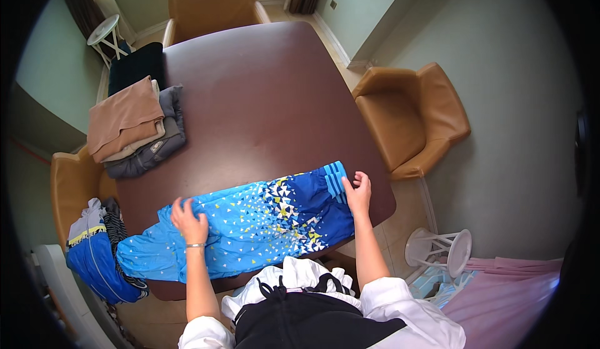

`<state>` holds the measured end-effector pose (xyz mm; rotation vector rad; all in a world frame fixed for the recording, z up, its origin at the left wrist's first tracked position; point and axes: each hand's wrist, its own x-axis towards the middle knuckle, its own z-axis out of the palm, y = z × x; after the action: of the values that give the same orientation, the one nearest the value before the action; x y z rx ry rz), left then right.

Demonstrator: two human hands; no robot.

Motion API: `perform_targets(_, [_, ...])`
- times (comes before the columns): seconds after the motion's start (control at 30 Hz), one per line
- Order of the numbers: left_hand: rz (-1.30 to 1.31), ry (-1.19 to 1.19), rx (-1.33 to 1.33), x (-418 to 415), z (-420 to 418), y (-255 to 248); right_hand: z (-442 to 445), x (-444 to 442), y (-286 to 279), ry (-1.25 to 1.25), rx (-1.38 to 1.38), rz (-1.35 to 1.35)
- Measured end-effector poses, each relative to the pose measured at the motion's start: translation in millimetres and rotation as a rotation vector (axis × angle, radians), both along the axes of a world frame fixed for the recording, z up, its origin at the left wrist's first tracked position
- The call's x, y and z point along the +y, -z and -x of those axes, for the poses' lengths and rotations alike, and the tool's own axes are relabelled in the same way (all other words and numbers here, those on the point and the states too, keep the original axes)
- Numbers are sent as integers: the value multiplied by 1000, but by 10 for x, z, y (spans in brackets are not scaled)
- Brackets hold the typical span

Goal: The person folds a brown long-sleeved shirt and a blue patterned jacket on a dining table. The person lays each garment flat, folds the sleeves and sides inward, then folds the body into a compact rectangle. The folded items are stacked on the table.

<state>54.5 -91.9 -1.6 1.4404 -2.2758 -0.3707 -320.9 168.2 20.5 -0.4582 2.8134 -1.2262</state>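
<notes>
A blue hooded jacket point(248, 227) lies folded lengthwise along the table's near edge. Its light blue body turns dark blue to the right, with a scatter of white and yellow triangles between. The hood point(147, 255) points left; a striped cuff point(333, 175) lies at the upper right corner. My left hand point(190, 222) is over the fabric beside the hood, fingers apart and gripping nothing visible. At the cuff's right edge is my right hand point(358, 193), its thumb by the stripes and its fingers spread; whether it touches the cloth is unclear.
Folded brown, cream and grey clothes point(126, 124) are stacked on the dark table point(248, 96) at left, by a dark green cloth point(136, 70). More clothes point(101, 255) lie on a left chair point(65, 189). Tan armchairs point(391, 114) and a white stool point(438, 250) stand around.
</notes>
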Motion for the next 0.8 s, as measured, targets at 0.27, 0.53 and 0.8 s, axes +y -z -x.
perform_targets(0.27, [-347,-444,193,-189,-567,278,524,-300,364,-291,-341,-115])
perform_targets(0.53, [-718,-697,689,-156,-612,296,569,-323,572,-227,-575,417])
perform_targets(0.8, [-644,-631,845,-127,-558,249,475,-259,350,-443,-523,326])
